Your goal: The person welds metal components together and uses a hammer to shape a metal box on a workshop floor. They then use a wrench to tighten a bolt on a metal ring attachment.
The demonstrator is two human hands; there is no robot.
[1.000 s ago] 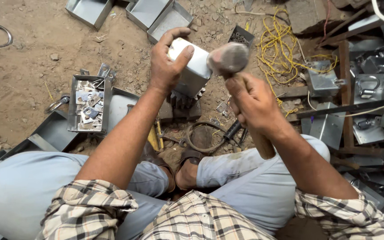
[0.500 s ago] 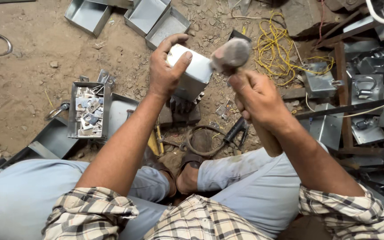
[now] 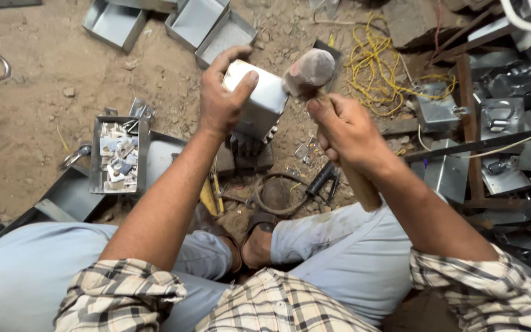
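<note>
My left hand (image 3: 221, 98) grips a small grey sheet-metal box (image 3: 258, 101) from its left side, holding it tilted above a dark metal block (image 3: 248, 147) on the ground. My right hand (image 3: 346, 130) is closed around the wooden handle of a hammer (image 3: 310, 71). The hammer's rounded head sits right against the box's upper right edge. I sit cross-legged on the dirt, with my sandalled feet (image 3: 259, 237) below the box.
A tray of small metal pieces (image 3: 118, 157) lies at left. Open metal boxes (image 3: 204, 27) lie at the top. Yellow wire (image 3: 379, 67) is at the upper right, above stacked metal boxes and a frame (image 3: 493, 141). Pliers (image 3: 324, 178) and a wire ring (image 3: 278, 197) lie near my feet.
The hammer head has come slightly left and down against the box's edge. My left hand keeps its hold on the box, with little other movement.
</note>
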